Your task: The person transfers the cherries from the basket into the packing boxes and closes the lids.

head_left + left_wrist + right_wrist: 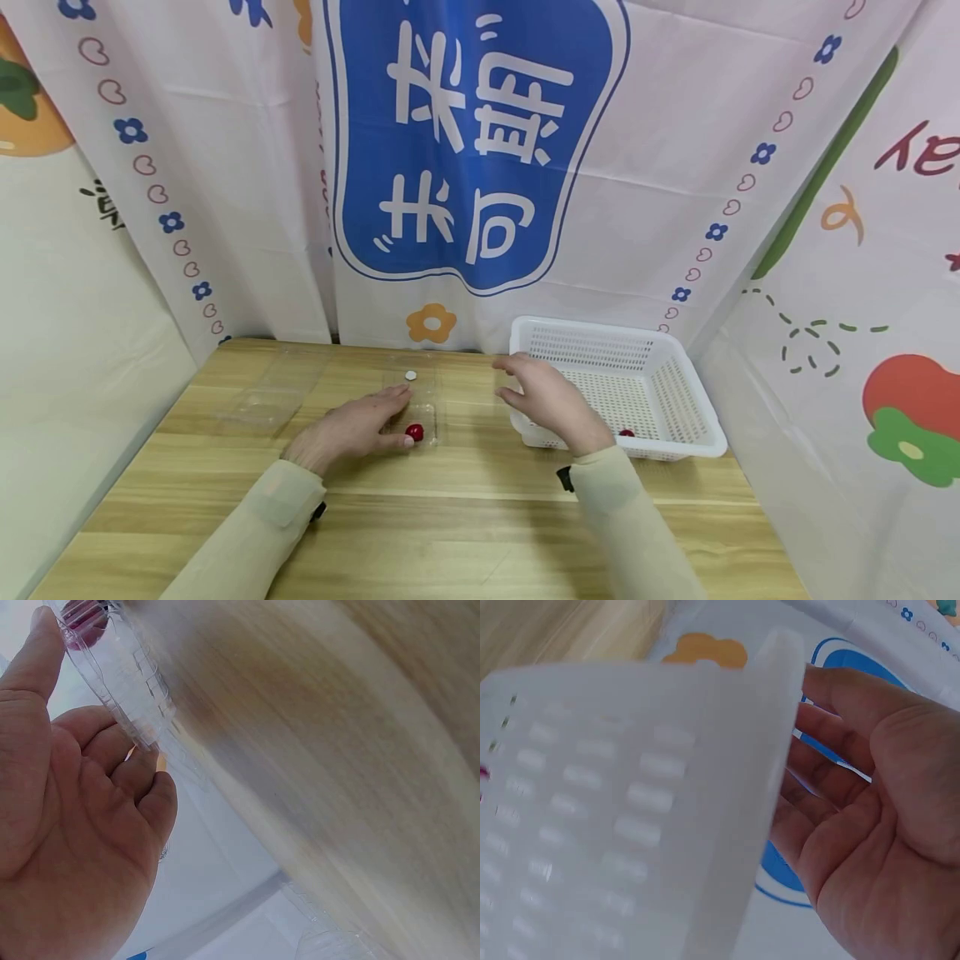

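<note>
- Resting in the near part of a clear plastic box (429, 411), a small roundish red piece (415, 432) lies just beside the thumb of the left hand (356, 429).
- The left hand touches the side of that box with thumb spread from the other fingers, fairly straight from above; no firm grip shows.
- Steadying the box seems to be that hand's part. Light, even pressure would suit it, since the thin plastic may flex or slide and the red piece could roll.
- The right hand (551, 400), fingers loosely bent and holding nothing, hangs by the left rim of a white basket (600, 327); whether it touches the rim I cannot tell. Clearing that rim before dipping in would avoid nudging the basket.
- Inside the basket, a second red piece (626, 432) lies close to the near wall.
- In the far part of the box shows a small white spot (410, 376).
- Left of the left hand, a second clear box (273, 392) lies on the wooden table (480, 533); I make out nothing in it.
</note>
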Motion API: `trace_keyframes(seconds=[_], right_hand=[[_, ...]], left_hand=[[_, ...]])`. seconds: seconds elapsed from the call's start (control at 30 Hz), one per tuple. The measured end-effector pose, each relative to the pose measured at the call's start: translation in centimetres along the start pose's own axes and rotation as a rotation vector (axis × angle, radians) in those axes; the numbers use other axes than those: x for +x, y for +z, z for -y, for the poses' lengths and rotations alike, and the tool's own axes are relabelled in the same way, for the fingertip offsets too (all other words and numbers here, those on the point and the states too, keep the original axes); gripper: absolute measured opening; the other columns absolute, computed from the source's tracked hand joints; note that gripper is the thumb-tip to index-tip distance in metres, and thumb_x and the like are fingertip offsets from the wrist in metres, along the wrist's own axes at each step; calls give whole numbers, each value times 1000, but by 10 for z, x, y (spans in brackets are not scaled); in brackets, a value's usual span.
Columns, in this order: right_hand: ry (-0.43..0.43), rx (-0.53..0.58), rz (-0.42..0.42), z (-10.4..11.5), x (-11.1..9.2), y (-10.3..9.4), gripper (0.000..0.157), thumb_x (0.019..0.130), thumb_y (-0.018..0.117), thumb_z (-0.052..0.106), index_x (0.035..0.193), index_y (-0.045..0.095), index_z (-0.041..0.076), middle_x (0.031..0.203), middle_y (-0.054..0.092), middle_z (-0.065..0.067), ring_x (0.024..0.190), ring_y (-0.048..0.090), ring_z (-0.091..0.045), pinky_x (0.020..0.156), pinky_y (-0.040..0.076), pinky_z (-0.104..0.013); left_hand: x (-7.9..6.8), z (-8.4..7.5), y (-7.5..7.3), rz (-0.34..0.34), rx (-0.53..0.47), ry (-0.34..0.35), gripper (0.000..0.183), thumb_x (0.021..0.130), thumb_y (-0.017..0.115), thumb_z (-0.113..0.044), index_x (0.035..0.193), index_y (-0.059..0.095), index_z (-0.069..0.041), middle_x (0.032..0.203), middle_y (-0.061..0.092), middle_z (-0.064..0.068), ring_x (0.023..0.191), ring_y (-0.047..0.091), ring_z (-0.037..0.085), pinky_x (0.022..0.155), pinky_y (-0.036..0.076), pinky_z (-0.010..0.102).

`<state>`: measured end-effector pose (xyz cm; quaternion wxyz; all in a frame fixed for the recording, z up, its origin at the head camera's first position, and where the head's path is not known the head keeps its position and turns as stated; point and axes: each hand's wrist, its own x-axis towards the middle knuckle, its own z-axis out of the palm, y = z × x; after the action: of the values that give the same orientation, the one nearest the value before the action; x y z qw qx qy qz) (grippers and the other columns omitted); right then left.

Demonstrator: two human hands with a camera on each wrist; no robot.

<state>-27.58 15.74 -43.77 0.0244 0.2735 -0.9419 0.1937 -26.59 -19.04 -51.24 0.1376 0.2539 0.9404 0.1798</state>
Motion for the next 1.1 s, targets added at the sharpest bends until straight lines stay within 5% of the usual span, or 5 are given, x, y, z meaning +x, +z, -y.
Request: trace_keyframes(seconds=[1.1], right_hand=[[210, -28, 85, -97, -50, -20, 41, 111, 81, 12, 148, 74, -5, 149, 79, -27, 136, 78, -47, 120, 64, -63]], left_hand=[[0, 1, 0, 14, -8, -14, 97, 114, 76, -54, 183, 34, 1, 193, 32, 25, 180, 33, 49, 148, 32, 67]])
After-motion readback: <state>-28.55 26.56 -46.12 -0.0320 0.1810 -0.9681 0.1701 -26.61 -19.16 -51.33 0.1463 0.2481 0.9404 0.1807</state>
